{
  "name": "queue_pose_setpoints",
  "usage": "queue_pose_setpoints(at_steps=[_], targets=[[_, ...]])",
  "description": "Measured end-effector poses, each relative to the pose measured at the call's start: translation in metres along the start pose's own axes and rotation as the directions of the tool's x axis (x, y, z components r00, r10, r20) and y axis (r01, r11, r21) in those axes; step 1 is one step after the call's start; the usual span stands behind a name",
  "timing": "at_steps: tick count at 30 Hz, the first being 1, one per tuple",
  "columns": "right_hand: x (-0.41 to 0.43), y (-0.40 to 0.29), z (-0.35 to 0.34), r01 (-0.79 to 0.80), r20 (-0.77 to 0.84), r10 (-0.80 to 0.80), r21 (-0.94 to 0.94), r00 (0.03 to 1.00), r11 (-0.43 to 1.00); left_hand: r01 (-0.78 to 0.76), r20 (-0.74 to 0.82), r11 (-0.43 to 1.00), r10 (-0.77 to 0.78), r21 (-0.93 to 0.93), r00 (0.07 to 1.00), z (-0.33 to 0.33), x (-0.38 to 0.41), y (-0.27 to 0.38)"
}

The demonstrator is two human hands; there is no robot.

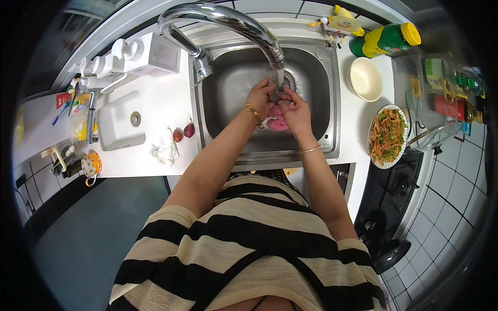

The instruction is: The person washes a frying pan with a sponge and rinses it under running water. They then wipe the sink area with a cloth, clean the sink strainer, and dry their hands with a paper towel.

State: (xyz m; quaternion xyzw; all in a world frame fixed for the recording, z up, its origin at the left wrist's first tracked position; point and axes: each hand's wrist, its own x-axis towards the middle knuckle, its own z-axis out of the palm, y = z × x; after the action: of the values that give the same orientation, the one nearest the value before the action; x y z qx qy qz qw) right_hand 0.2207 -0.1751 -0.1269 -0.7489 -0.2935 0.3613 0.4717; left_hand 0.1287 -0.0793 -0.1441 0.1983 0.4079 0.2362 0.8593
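Both hands are over the stainless steel sink [229,74], under a stream of water from the chrome faucet [233,15]. My left hand [260,99] has its fingers closed around a small grey perforated piece [274,93], which looks like metal and is partly hidden. My right hand [296,114] is close beside it, its fingertips pinching part of a pink cloth [278,118]. The rest of the cloth hangs below and between the hands. Just beyond the fingers, the sink drain [290,81] is partly covered by the water and hands.
Left of the sink are two red fruits [183,133], a crumpled white plastic bag [165,147] and a small white basin [120,124]. On the right stand a cream bowl [365,79], a green bottle [385,40] and a plate of cooked food [388,136], near a black stove [393,190].
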Motion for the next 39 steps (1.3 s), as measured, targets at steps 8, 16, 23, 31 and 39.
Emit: queue_pose_setpoints(at_steps=[8,16,23,31,39], targets=[[-0.026,-0.020,-0.025,0.070,-0.036,-0.073,-0.092,0.997,0.993,0.287,-0.018,0.958,-0.287,0.017,0.958,-0.011,-0.007,0.006],[-0.031,-0.034,-0.042,0.030,-0.148,-0.093,-0.380,0.985,0.924,0.229,0.182,0.962,-0.201,-0.148,0.962,-0.004,0.017,0.011],[-0.019,-0.028,-0.031,0.369,0.151,-0.430,-0.794,0.890,0.483,0.349,-0.027,0.936,-0.349,0.050,0.937,-0.013,-0.001,0.027],[0.011,-0.005,-0.027,-0.465,0.288,0.366,0.495,0.885,0.734,0.200,-0.253,0.929,-0.121,0.312,0.960,-0.051,0.000,0.023],[0.020,0.004,-0.044,-0.080,-0.051,0.064,-0.429,0.997,0.900,0.098,-0.271,0.484,0.302,0.870,0.914,-0.136,0.032,-0.034]])
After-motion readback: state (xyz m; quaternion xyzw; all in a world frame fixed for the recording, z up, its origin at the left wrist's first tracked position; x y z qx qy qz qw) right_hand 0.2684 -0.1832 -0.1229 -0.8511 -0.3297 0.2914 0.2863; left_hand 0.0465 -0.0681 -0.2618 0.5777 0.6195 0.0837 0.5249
